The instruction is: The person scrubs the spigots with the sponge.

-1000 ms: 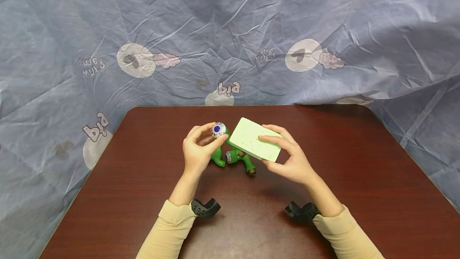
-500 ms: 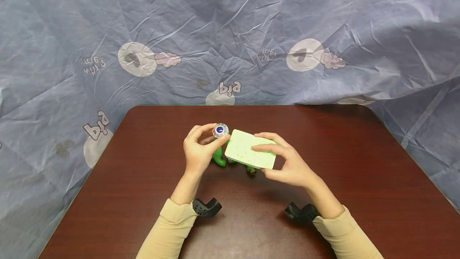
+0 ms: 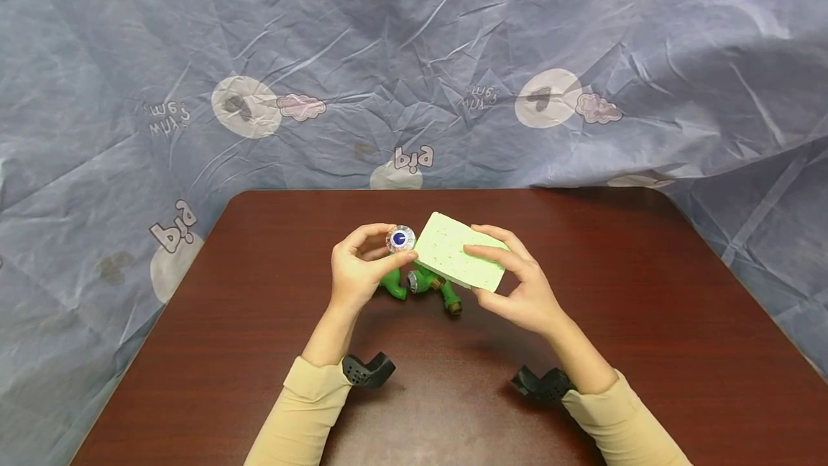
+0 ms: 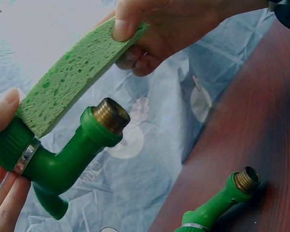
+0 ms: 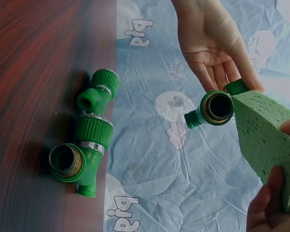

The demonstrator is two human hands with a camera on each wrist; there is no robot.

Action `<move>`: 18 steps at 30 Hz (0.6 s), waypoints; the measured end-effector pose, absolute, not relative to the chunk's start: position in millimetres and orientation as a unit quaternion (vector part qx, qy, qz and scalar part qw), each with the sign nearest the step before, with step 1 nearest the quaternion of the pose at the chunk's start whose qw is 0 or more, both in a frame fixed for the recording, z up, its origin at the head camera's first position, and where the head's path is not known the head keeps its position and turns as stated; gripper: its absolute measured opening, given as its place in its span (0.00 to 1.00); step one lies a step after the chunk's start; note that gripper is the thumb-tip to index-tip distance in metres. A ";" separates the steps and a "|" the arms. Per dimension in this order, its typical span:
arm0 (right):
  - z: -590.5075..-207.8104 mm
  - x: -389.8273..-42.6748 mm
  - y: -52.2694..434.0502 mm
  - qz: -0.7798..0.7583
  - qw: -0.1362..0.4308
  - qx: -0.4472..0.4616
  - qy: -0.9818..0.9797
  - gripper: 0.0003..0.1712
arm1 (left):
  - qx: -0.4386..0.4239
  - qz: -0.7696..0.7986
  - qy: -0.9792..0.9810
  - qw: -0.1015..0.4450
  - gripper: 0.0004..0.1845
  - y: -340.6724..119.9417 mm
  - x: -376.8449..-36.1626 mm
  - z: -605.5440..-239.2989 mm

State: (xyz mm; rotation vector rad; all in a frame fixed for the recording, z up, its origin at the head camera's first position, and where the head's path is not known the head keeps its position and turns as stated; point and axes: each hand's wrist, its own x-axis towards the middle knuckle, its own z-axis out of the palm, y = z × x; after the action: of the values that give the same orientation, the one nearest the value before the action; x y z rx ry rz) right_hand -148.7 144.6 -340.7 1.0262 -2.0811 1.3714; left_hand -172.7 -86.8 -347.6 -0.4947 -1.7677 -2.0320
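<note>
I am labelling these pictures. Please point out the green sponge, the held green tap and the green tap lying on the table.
green sponge (image 4: 70, 79): left wrist view, porous side.
held green tap (image 4: 70, 157): left wrist view, body.
lying green tap (image 5: 89, 130): right wrist view, ribbed collar.

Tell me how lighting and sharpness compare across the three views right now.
Head view: even light, sharp, soft shadows on the table. Left wrist view: dim, sponge and held faucet sharp, backdrop soft. Right wrist view: dim, the faucet on the table sharp, the table wood streaked.
</note>
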 end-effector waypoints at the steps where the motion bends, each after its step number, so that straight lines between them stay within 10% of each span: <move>1: -340.5 -148.4 143.8 0.496 0.226 0.367 -0.754 0.28 | -0.176 -0.729 -0.632 0.196 0.21 -87.8 -172.7 -347.5; 18: -338.2 -148.2 144.6 0.483 0.211 0.408 -0.746 0.28 | -0.179 -0.747 -0.603 0.214 0.22 -88.5 -188.5 -370.4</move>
State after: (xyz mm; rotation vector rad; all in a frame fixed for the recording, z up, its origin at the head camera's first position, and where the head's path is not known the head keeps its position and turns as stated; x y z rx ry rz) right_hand -148.2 144.6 -338.2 1.1332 -2.0726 1.3412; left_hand -188.5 -88.5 -370.4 -0.4960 -1.6723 -2.0736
